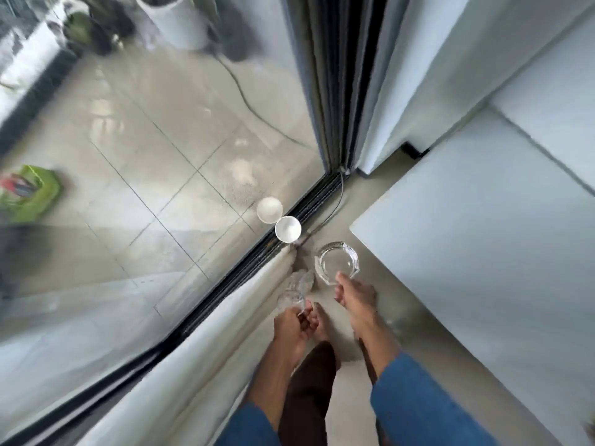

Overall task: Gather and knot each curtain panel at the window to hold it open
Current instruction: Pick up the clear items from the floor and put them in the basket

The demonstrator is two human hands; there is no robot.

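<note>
Window glass [161, 156] fills the left and far side. We note the pale curtain [225, 342] bunched along its track, near left. Our right hand [354, 294] pinches a clear ashtray [336, 262] by the rim. Our left hand [294, 326] grips a clear faceted object [294, 291]. A white cup [287, 229] stands by the track.

A tall window [161, 194] fills the left side, with its black track [257, 256] running along the bottom. Beyond the glass, a glossy pale tiled floor [106, 130] carries a round white planter [180, 20], dark green plants [83, 27], a grey cable [257, 114] and a blurred green box [30, 194]. Indoors, the grey floor [402, 305] meets a large white surface [483, 236] on the right. The daylight is soft and bluish.
</note>
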